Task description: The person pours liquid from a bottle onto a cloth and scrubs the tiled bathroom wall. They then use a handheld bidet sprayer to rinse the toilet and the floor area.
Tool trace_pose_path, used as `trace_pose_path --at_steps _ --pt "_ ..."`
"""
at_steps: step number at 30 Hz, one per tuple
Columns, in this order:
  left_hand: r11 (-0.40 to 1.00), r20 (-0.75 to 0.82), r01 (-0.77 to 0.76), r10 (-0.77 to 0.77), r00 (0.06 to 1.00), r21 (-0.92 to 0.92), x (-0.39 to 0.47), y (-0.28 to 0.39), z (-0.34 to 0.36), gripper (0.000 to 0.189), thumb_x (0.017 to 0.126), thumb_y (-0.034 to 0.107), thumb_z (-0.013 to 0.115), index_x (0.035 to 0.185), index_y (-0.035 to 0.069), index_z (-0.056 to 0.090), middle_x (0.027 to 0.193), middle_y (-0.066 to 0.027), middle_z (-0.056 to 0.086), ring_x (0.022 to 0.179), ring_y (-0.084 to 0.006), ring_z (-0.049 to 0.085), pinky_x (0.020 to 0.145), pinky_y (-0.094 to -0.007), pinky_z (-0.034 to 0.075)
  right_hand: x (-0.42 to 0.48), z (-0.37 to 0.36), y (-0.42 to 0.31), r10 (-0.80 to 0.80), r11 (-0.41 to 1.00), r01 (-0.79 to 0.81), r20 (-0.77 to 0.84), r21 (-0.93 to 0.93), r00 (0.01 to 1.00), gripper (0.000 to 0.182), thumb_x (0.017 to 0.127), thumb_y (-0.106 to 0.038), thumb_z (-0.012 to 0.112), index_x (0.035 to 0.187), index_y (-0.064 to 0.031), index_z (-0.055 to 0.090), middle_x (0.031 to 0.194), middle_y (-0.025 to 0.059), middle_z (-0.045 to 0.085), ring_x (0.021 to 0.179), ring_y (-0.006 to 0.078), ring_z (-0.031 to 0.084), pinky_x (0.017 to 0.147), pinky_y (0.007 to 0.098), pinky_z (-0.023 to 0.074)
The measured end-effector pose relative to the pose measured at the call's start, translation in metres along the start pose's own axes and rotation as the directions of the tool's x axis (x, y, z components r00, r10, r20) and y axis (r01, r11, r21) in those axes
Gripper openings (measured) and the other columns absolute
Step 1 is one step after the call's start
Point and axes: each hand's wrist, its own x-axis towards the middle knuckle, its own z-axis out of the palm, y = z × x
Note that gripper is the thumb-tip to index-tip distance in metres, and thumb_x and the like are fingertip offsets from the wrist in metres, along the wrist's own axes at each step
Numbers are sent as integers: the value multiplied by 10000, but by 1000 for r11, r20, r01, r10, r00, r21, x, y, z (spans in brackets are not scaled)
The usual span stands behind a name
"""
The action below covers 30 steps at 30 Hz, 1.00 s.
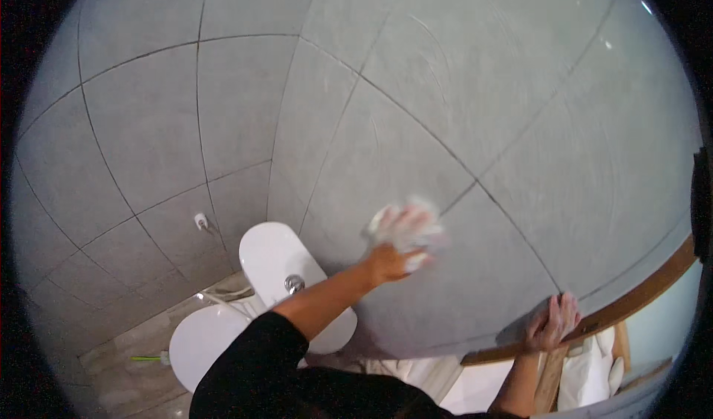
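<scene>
My left hand (401,246) is pressed against the grey tiled wall (345,163), blurred by motion. In its grasp is a pale cloth (409,224), too smeared to tell from a sponge; its whitish edges show around the fingers. Faint curved wet streaks mark the tiles above. My right hand (554,324) rests at the wall's edge by a brown wooden door frame (635,294), fingers bent and close together. Whether it grips the frame or only leans there cannot be seen.
Beneath my left forearm stands a white toilet cistern (273,252) with a chrome flush button (294,284). The closed white toilet lid (203,341) is beside it. A green-handled brush (147,358) lies near the lid. A white fixture (201,221) sits on the left wall.
</scene>
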Motion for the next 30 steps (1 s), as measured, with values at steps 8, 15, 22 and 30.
trace_pose_path --at_steps 8,15,22,30 --pt "987 -323 133 -154 934 -85 155 -56 -45 374 794 293 499 1137 146 483 1247 -126 381 1184 -306 300 966 -466 204 7 -4 -8 40 999 -40 2 17 999 237 801 -109 442 994 -85 578 1083 100 557 1087 271 460 996 415 195" --pt "952 -226 263 -294 929 -159 3 -26 4 459 797 314 509 1233 217 405 1334 -157 255 1251 -321 184 987 -493 160 8 -5 -9 63 998 -63 -2 14 998 247 798 -139 438 993 -106 586 1090 89 556 1067 269 479 1004 405 182" --pt "864 139 -502 503 853 -42 14 82 29 576 697 386 564 1234 259 400 1339 -4 294 1258 -183 217 981 -559 28 11 -7 -9 56 998 -57 21 40 998 267 775 -157 444 988 -107 597 1086 71 557 1080 242 461 1022 375 142" --pt "981 -557 161 -193 808 -105 117 -16 -8 376 786 179 521 1149 94 478 1208 -129 418 1159 -303 337 961 -397 268 9 -5 -7 77 993 -77 0 90 997 285 725 -97 467 975 -100 604 1078 65 562 1079 229 464 1024 370 142"
